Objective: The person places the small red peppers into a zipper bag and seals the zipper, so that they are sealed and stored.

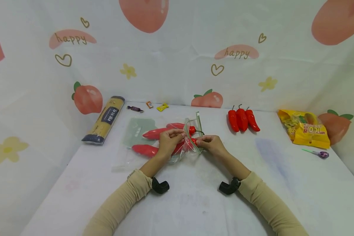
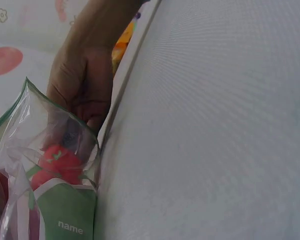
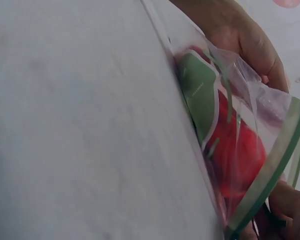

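Note:
A clear zip bag (image 1: 122,166) with a green seal and a green label panel lies on its side on the table. Several red chili peppers (image 1: 146,150) are inside it. My left hand (image 1: 168,142) pinches the upper film near the mouth. At the opening, my right hand (image 1: 212,144) pinches the stem end of a red chili pepper (image 1: 194,141) whose body is inside the bag. Just above, another pepper's stem end (image 1: 192,130) pokes toward the seal. From the right wrist view, the right hand's fingertips (image 3: 285,200) are at the green-edged mouth, partly hidden by film.
Three red chili peppers (image 1: 242,120) lie at the back right. Farther right are a yellow candy bag (image 1: 311,137) and a purple lollipop (image 1: 323,154). A pack of pasta (image 1: 106,119) lies at the left, with small wrapped candies (image 1: 162,107) along the back edge.

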The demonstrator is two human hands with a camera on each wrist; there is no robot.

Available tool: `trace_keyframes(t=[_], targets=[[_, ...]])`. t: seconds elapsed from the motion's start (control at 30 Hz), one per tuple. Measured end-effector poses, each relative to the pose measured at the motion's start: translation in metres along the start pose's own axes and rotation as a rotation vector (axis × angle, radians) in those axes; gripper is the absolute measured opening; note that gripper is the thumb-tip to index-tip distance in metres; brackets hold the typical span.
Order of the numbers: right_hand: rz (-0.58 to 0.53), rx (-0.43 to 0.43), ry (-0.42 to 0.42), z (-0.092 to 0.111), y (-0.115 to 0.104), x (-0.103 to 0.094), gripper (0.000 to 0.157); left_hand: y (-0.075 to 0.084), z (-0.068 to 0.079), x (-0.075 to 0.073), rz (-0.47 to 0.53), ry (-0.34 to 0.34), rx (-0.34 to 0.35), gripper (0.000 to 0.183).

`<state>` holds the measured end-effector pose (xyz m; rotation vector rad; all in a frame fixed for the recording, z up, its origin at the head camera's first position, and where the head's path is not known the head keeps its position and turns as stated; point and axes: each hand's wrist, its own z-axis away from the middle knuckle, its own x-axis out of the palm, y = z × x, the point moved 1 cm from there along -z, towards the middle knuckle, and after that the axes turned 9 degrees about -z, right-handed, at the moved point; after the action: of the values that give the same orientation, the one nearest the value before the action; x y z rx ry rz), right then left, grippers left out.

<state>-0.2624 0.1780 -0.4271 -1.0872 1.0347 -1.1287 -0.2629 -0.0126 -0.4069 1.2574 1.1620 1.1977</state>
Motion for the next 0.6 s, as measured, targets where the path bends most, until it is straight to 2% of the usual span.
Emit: trace_keyframes(t=[0.17, 0.3, 0.4, 0.47, 0.6], targets=[[0.03, -0.006, 0.005, -0.002, -0.005, -0.005, 0.033, 0.001, 0.0, 0.0, 0.011, -0.001, 0.007, 0.02], [-0.02, -0.049, 0.06, -0.01, -0.014, -0.022, 0.04, 0.001, -0.001, -0.001, -0.005, -0.005, -0.004, 0.02], [-0.114, -0.079, 0.175, -0.022, -0.023, -0.044, 0.045, 0.0, -0.001, -0.002, -0.004, -0.006, -0.004, 0.02], [-0.166, -0.093, 0.292, -0.031, -0.03, -0.061, 0.046, -0.001, -0.001, -0.002, -0.005, -0.008, -0.003, 0.02], [-0.199, -0.129, 0.478, -0.048, -0.041, -0.091, 0.047, -0.002, -0.001, -0.002, -0.008, -0.015, -0.012, 0.019]])
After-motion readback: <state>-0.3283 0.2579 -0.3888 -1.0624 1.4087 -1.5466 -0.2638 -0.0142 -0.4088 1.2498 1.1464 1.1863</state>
